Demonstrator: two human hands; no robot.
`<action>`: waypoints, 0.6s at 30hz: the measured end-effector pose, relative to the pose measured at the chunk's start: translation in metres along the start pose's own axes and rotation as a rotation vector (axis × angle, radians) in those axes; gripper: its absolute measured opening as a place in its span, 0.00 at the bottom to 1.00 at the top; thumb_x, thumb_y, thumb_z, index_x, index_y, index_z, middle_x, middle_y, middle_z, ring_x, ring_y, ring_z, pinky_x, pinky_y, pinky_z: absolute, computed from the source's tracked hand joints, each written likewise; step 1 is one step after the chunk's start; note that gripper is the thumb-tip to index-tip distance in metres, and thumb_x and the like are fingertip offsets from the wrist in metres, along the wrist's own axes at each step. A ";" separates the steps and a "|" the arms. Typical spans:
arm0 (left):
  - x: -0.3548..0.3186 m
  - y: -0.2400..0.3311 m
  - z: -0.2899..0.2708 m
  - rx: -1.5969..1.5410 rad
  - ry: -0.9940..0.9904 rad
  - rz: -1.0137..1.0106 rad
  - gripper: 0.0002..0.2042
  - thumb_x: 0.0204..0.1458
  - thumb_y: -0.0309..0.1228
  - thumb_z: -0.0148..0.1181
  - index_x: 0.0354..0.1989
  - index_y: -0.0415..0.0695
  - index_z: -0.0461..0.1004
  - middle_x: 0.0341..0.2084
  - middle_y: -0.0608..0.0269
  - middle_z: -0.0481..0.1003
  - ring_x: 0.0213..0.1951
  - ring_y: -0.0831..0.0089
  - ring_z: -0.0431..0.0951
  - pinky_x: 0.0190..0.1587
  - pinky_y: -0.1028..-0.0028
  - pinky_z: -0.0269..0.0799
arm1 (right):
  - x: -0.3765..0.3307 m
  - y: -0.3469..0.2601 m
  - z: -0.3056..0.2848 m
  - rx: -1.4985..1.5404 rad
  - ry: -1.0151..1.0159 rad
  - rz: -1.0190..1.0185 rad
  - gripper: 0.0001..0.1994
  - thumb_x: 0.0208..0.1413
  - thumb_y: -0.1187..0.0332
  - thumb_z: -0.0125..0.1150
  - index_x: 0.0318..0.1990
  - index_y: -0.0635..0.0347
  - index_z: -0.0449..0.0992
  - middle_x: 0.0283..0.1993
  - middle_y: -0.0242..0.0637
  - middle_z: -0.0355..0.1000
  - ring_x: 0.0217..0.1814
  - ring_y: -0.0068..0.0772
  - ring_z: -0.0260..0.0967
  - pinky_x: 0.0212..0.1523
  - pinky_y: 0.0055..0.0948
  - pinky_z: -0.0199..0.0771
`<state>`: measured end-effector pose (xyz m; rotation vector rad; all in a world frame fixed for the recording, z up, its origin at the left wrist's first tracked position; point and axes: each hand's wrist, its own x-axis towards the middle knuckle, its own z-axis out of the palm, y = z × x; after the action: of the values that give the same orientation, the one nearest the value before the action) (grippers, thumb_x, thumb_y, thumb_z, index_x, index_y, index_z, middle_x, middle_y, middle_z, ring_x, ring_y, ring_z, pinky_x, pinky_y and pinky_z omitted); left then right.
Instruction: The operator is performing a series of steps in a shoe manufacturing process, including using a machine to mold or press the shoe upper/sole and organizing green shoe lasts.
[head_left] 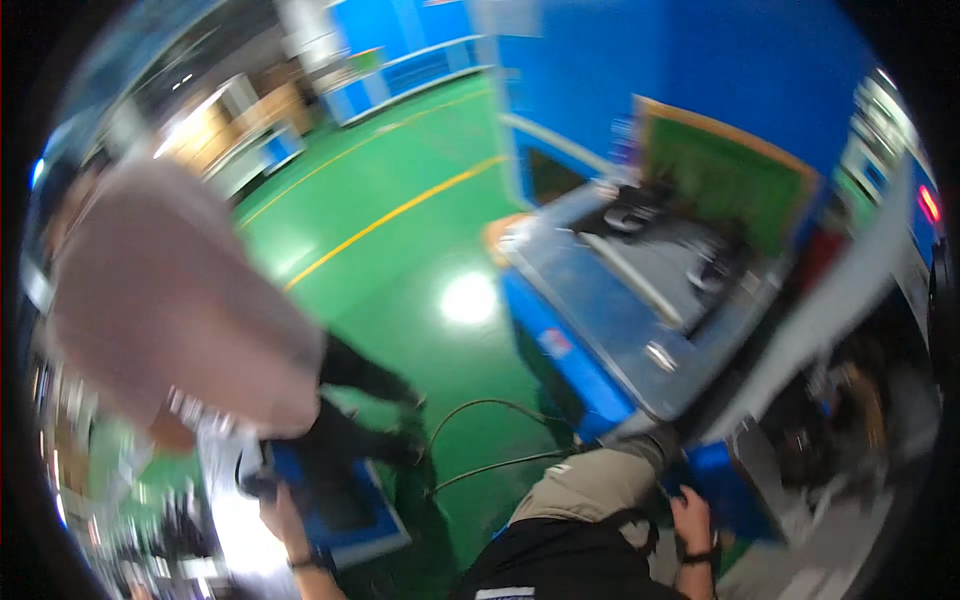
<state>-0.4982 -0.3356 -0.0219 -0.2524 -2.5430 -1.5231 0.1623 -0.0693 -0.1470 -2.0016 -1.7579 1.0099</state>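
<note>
My left hand is at the lower left, wearing a dark band at the wrist. A small black rounded object is at its fingertips; blur hides whether the fingers grip it. Low on the right, my right hand hangs beside my body with its fingers loosely bent and apart, nothing visible in it. A dark band circles that wrist too. The nearest thing to it is a blue panel.
A person in a pinkish top stands close on the left. On the right is a blue machine with a grey metal table bearing dark fixtures. A hose loops across the green floor. A bright white surface lies at lower left.
</note>
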 end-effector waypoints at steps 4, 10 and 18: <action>0.004 0.010 0.029 0.721 0.248 0.209 0.21 0.50 0.45 0.67 0.39 0.34 0.84 0.35 0.44 0.83 0.38 0.52 0.84 0.46 0.58 0.76 | -0.023 0.011 0.018 0.070 0.024 0.146 0.25 0.55 0.63 0.64 0.58 0.67 0.76 0.42 0.53 0.80 0.44 0.50 0.80 0.46 0.42 0.78; 0.050 -0.032 0.012 0.564 0.153 0.121 0.21 0.55 0.39 0.66 0.45 0.30 0.79 0.36 0.47 0.83 0.38 0.56 0.83 0.44 0.62 0.77 | -0.052 0.019 0.026 0.010 -0.160 0.171 0.25 0.56 0.61 0.62 0.61 0.63 0.75 0.47 0.51 0.80 0.50 0.53 0.77 0.52 0.45 0.76; 0.007 0.019 0.015 0.599 0.229 0.296 0.14 0.56 0.38 0.67 0.34 0.36 0.83 0.29 0.49 0.83 0.31 0.56 0.83 0.37 0.62 0.78 | -0.050 0.044 0.033 0.036 -0.111 0.184 0.25 0.59 0.63 0.62 0.63 0.62 0.73 0.48 0.52 0.79 0.51 0.54 0.77 0.53 0.45 0.76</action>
<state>-0.5012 -0.3136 -0.0111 -0.3258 -2.4961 -0.6090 0.1727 -0.1336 -0.1828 -2.1539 -1.6180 1.2221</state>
